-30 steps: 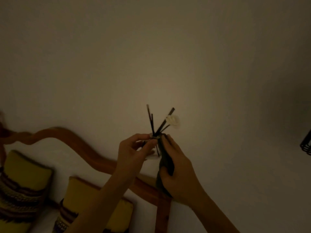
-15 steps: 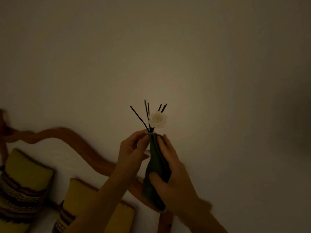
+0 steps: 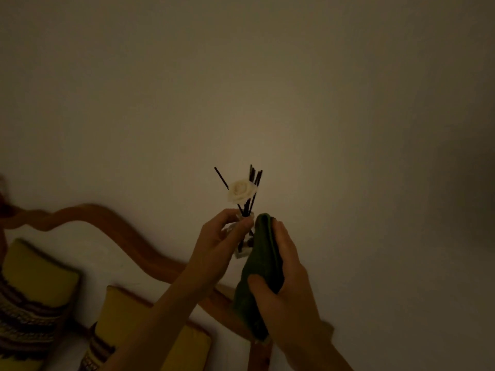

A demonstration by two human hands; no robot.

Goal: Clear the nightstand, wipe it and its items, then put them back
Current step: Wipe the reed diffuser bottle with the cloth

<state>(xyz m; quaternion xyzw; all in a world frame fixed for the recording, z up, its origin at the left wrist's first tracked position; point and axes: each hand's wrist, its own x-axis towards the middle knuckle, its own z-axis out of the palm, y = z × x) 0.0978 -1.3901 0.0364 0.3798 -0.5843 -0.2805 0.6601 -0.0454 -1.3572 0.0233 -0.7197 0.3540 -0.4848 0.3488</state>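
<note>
green cloth [image 3: 263, 263] is clenched in the right hand [image 3: 284, 287], pressed against a small glass diffuser [image 3: 242, 242] that the left hand [image 3: 217, 242] pinches at its neck, held up before the wall [image 3: 321, 103].

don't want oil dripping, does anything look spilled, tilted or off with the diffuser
Nothing stands out. The left hand holds the small glass diffuser roughly upright, reeds and white flower in place; the right hand presses a green cloth against it. No spill visible.

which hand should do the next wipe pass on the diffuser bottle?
Right. The right hand already holds the green cloth beside the reed diffuser bottle, while the left hand has its grip around the bottle's neck, steadying it.
</note>
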